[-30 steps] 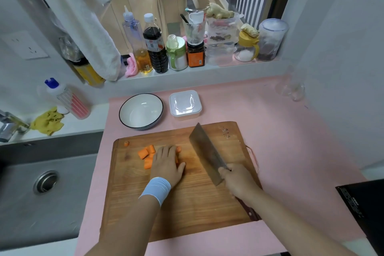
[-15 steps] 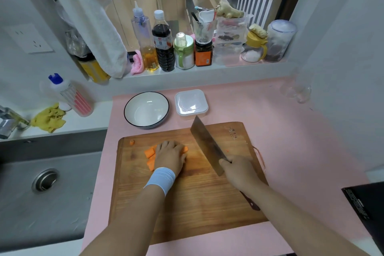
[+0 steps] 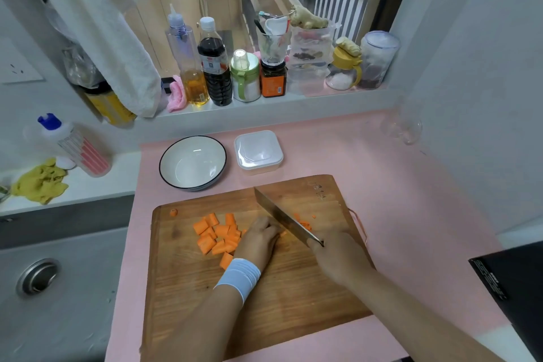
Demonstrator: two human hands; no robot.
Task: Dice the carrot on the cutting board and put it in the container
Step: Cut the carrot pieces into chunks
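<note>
Several orange carrot chunks (image 3: 219, 236) lie in a loose heap on the left half of the wooden cutting board (image 3: 293, 311). My left hand (image 3: 258, 239), with a pale blue wristband, rests with curled fingers on carrot pieces right beside the blade. My right hand (image 3: 338, 261) grips the handle of a cleaver (image 3: 283, 219), whose blade is down on the board. A few small carrot bits (image 3: 302, 222) lie to the right of the blade. One stray bit (image 3: 174, 212) sits near the board's far left corner. The lidded square container (image 3: 258, 151) stands behind the board.
A white bowl with a dark rim (image 3: 192, 163) stands left of the container on the pink mat (image 3: 411, 185). A steel sink (image 3: 38, 276) lies to the left. Bottles and jars (image 3: 214, 64) line the window sill. A black appliance (image 3: 514, 288) is at the right edge.
The cleaver came down from its raised tilt onto the board beside my left hand. My left hand slid right, uncovering the heap of carrot chunks. The camera moved closer.
</note>
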